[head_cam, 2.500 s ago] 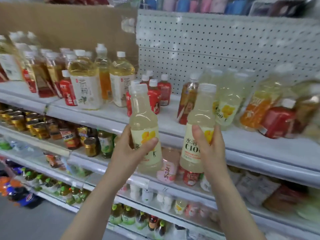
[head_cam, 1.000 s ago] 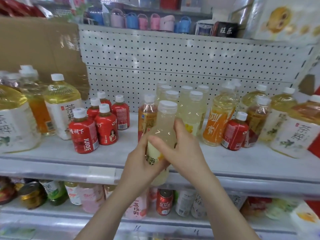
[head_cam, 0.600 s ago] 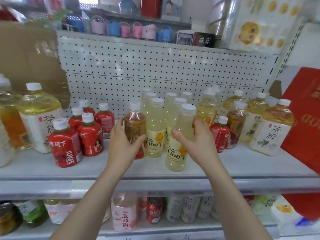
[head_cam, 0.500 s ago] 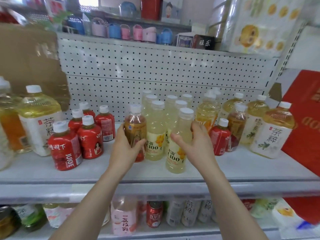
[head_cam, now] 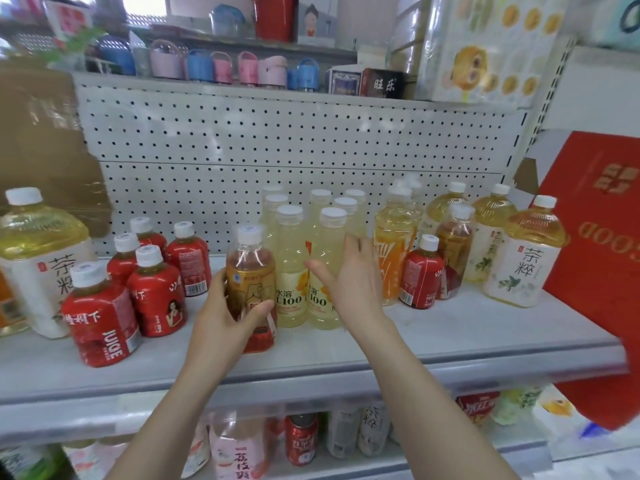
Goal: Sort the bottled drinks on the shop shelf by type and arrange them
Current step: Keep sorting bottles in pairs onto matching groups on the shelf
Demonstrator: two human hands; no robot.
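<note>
Head view: both forearms reach up to the shelf [head_cam: 450,334]. The left hand [head_cam: 225,317] wraps thumb and fingers round an amber tea bottle [head_cam: 251,271] near the shelf's front edge. The right hand [head_cam: 353,275] is spread loosely, released, beside a pale lemon bottle [head_cam: 325,244] standing mid-shelf.

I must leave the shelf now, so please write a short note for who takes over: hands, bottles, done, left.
Left hand grips the amber tea bottle, left of the pale C100 bottles. Right hand is open beside the front C100 bottle.
Done: the C100 bottles stand grouped at the shelf centre.
Left: one red juice bottle and a second amber bottle stand at right; the red juice group is at left.
</note>
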